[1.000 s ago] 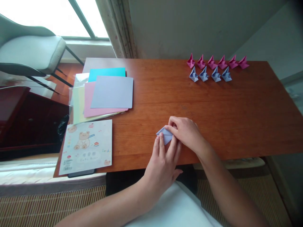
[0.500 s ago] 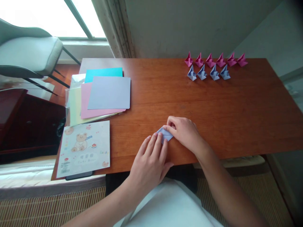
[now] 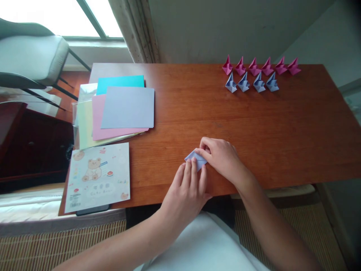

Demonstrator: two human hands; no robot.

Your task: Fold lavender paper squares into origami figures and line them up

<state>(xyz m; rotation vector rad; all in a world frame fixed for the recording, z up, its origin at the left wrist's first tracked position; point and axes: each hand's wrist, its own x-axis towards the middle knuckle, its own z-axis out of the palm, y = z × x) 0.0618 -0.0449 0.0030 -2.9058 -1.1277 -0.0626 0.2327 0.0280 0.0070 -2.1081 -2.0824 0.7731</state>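
A small folded lavender paper (image 3: 195, 157) lies flat on the wooden table (image 3: 254, 124) near its front edge. My left hand (image 3: 187, 190) rests on the paper's near side, fingers stretched out and pressing it down. My right hand (image 3: 222, 158) comes in from the right, its fingers curled and pinching the paper's right part. Most of the paper is hidden under both hands.
A stack of coloured paper sheets (image 3: 121, 109) lies at the table's left, with a bear-printed paper pack (image 3: 97, 177) in front of it. Rows of finished pink paper figures (image 3: 261, 66) and lavender paper figures (image 3: 252, 82) stand at the back right. A grey chair (image 3: 31, 56) is beyond the left end.
My left hand slid left across the paper and then came back onto it with fingers closer together. My right hand stayed pinched on the paper. The view tilted slightly.
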